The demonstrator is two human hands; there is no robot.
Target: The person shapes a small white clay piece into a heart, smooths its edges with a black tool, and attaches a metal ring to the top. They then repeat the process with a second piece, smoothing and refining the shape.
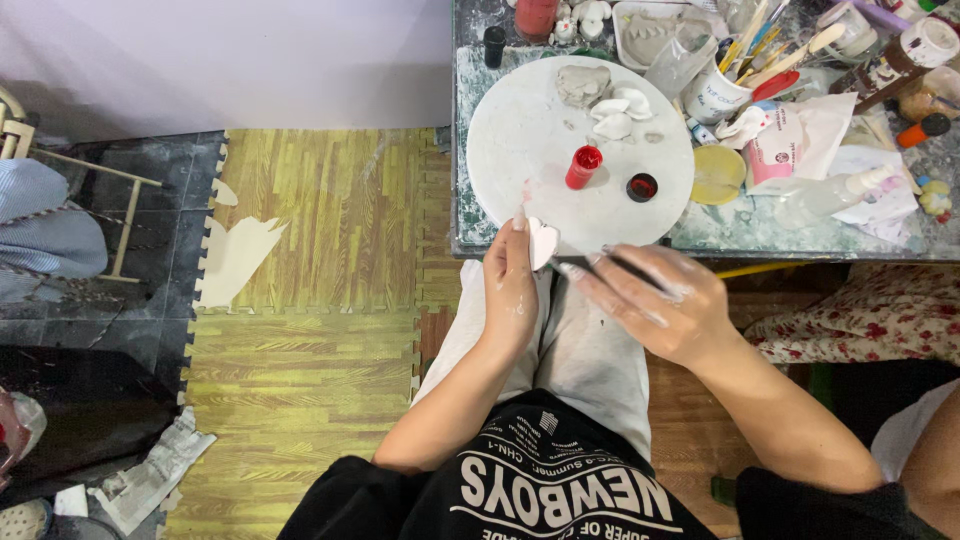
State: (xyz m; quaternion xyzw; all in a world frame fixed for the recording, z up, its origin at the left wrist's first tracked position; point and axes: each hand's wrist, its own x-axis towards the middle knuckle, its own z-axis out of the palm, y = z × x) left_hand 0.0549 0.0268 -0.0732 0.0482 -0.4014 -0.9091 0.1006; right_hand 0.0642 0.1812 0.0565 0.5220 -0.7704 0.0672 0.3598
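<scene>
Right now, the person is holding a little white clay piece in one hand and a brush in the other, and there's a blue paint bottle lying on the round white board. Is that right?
Not quite. The head view shows the paint bottle on the round white board is red, not blue. The rest holds: the left hand holds the little white clay piece, and the right hand holds a brush.

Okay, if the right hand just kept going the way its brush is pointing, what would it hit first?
Most likely the small white clay piece held in the left hand. The right hand aims its dark brush leftward at it; the tip looks almost touching.
</scene>
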